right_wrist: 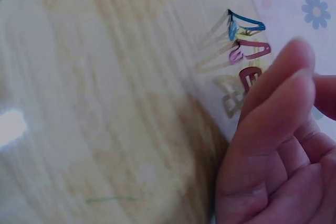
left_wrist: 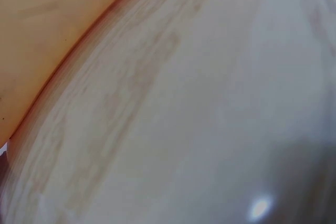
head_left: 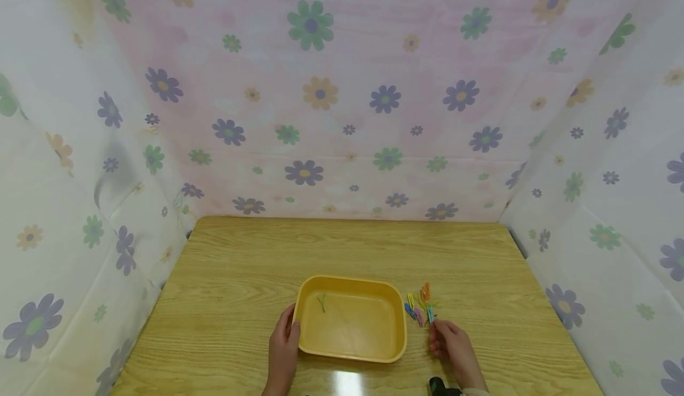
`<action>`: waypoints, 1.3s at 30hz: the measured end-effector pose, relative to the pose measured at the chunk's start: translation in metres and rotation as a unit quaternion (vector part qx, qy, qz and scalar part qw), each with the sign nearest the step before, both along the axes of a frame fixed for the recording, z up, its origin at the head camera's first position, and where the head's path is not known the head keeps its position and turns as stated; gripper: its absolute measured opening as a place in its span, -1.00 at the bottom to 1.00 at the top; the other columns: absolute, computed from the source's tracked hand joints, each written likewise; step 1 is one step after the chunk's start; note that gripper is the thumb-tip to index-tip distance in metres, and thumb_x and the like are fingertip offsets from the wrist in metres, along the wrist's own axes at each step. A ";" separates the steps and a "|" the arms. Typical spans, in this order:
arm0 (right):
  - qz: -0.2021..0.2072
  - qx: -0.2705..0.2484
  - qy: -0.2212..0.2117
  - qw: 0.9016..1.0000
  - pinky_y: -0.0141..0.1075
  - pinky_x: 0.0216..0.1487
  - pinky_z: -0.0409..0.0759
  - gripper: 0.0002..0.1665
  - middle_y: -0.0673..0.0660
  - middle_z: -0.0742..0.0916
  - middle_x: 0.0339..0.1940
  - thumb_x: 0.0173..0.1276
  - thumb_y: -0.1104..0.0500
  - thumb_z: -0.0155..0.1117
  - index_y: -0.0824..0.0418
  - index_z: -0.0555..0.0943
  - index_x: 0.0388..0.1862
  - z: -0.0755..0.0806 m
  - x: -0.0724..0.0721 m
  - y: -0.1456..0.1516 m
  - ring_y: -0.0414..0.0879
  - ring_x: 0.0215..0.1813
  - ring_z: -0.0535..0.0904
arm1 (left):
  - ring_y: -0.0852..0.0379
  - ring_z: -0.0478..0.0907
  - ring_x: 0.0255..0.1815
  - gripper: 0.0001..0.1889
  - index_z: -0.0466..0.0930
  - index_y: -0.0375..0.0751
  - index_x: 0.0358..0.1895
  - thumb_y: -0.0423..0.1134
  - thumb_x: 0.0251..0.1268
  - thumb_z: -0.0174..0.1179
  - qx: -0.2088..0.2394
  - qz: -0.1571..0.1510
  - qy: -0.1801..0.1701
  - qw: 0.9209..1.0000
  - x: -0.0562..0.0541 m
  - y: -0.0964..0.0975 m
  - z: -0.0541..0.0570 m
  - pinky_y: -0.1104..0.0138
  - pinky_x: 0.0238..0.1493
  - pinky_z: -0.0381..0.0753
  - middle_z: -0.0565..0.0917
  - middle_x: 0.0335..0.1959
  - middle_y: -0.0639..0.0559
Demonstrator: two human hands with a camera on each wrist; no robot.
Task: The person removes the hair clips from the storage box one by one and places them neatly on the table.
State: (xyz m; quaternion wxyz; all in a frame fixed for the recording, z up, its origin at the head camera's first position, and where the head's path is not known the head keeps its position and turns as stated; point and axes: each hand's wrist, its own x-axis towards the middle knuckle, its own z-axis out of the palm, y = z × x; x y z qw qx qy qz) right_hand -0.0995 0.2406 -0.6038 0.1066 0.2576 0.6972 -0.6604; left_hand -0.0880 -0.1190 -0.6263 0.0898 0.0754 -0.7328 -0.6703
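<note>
A shallow yellow plastic tray (head_left: 350, 358) sits on the wooden table, and a thin green strip (head_left: 322, 303) lies inside it. My left hand (head_left: 283, 345) grips the tray's left side, thumb at the rim and fingers along the outer wall. In the left wrist view only the tray's wall (left_wrist: 47, 30) shows, not the hand. Right of the tray lie several small coloured clips, among them an orange clip (head_left: 425, 292) and a blue clip (right_wrist: 247, 22). My right hand (head_left: 454, 345) pinches the light-blue clip (head_left: 430, 314) at its near end; in the right wrist view the fingertips hide it.
The wood-grain table (head_left: 224, 277) is enclosed at the back and both sides by flower-printed cloth (head_left: 342, 146). A black device (head_left: 438, 386) sits by the right wrist at the near edge. A bright reflection shows on the table in front of the tray.
</note>
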 end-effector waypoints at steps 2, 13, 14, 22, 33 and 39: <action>0.002 0.003 0.011 1.000 -0.31 -0.54 0.50 -0.55 0.10 0.59 -0.51 0.37 0.02 -0.05 0.43 0.46 -0.12 0.001 -0.001 -0.001 -0.13 -0.52 0.49 | 0.22 0.36 0.13 -0.66 0.35 0.09 0.16 -0.14 0.35 -0.07 -0.001 0.001 0.000 1.000 0.000 0.000 0.000 0.39 -0.02 0.45 0.39 0.16 0.13; 0.019 0.025 0.026 0.999 -0.29 -0.47 0.52 -0.52 0.12 0.59 -0.45 0.38 0.00 -0.07 0.41 0.46 -0.05 0.023 -0.006 -0.011 -0.13 -0.49 0.47 | 0.20 0.37 0.13 -0.65 0.34 0.07 0.18 -0.15 0.34 -0.06 0.008 -0.003 0.003 1.000 0.000 -0.001 -0.003 0.39 -0.03 0.47 0.38 0.17 0.10; 0.021 0.024 0.032 0.999 -0.29 -0.47 0.52 -0.51 0.12 0.59 -0.45 0.37 -0.02 -0.05 0.41 0.47 -0.06 0.025 -0.007 -0.013 -0.13 -0.49 0.47 | 0.19 0.37 0.13 -0.65 0.34 0.07 0.18 -0.15 0.34 -0.06 0.009 -0.003 0.003 1.000 0.000 -0.001 -0.003 0.39 -0.03 0.46 0.38 0.17 0.10; 0.050 -0.002 0.101 0.994 -0.29 -0.51 0.52 -0.44 0.17 0.60 -0.44 0.31 -0.07 0.04 0.46 0.47 -0.10 0.042 -0.010 -0.027 -0.16 -0.52 0.47 | 0.18 0.38 0.12 -0.66 0.35 0.07 0.17 -0.16 0.35 -0.06 0.005 -0.001 0.002 1.000 0.001 0.000 0.001 0.39 -0.04 0.47 0.39 0.16 0.08; 0.058 -0.012 0.091 0.994 -0.29 -0.52 0.51 -0.59 0.19 0.57 -0.49 0.34 0.07 0.03 0.45 0.48 -0.13 0.058 -0.021 -0.047 -0.10 -0.56 0.45 | 0.22 0.36 0.13 -0.66 0.35 0.09 0.17 -0.13 0.34 -0.05 -0.001 0.000 -0.008 1.000 0.000 0.000 0.001 0.39 -0.02 0.46 0.39 0.16 0.11; 0.082 -0.008 0.106 0.991 -0.27 -0.51 0.52 -0.55 0.19 0.57 -0.48 0.30 0.01 0.07 0.43 0.49 -0.15 0.066 -0.025 -0.054 -0.09 -0.54 0.45 | 0.22 0.36 0.13 -0.66 0.35 0.09 0.17 -0.13 0.34 -0.06 -0.004 0.001 -0.006 1.000 0.000 -0.001 0.000 0.40 -0.02 0.46 0.39 0.16 0.11</action>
